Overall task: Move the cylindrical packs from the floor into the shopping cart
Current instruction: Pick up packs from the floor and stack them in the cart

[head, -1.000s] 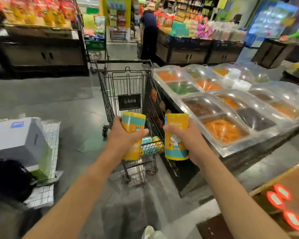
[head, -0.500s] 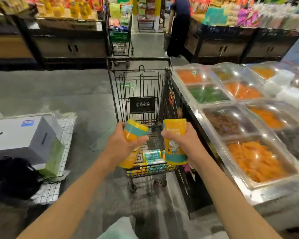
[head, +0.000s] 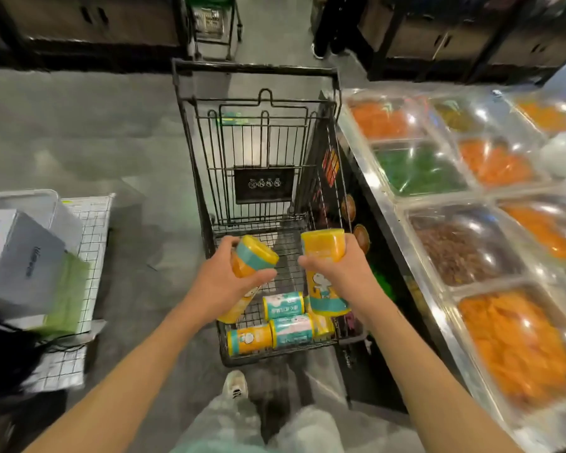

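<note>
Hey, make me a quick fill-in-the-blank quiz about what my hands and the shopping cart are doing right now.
1. Each hand grips one yellow cylindrical ____.
2. The left hand and right hand are over the shopping ____.
3. The packs already inside the basket lie on their ____.
4. The covered food trays stand to the cart's ____.

Missing words: pack; cart; sides; right

A polished grey concrete floor (head: 79,132) stretches between dark wooden display cabinets (head: 89,24), while a steel bulk-food counter (head: 396,204) with clear domed lids (head: 471,243) catches overhead store lighting at right.
</note>
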Available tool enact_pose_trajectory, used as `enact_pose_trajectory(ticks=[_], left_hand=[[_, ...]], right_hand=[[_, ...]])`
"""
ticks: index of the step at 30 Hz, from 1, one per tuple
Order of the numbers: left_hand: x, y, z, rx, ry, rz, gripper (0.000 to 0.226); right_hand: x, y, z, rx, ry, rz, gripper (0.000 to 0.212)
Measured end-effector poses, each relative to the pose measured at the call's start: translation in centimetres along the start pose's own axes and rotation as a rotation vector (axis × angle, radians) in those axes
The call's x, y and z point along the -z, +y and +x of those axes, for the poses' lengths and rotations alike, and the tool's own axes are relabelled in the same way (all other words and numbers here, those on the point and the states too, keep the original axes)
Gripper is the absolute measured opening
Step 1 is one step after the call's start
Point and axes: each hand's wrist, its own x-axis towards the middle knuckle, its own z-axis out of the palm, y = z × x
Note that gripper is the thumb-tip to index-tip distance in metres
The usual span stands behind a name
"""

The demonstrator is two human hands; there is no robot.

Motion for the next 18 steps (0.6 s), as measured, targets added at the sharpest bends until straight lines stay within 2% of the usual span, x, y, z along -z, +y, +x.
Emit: enact_pose_trajectory(ticks=[7,13,18], left_hand=[[-1.5,-3.1,6.5,0.074,-0.019,0.103,0.077],[-6.1,-8.7,12.1,0.081,-0.068,0.440,0.079],[-9.6,-14.0,15.4,0.084,-0.230,0.763,0.084]], right_hand=[[-0.9,2.6,8.6,-0.045,-0.085,-0.105,0.058],[-2.8,7.6,17.1,-0.056,-0.174,-0.257,0.060],[-4.1,12.5,22.0,-0.061,-0.268,-0.412,0.062]])
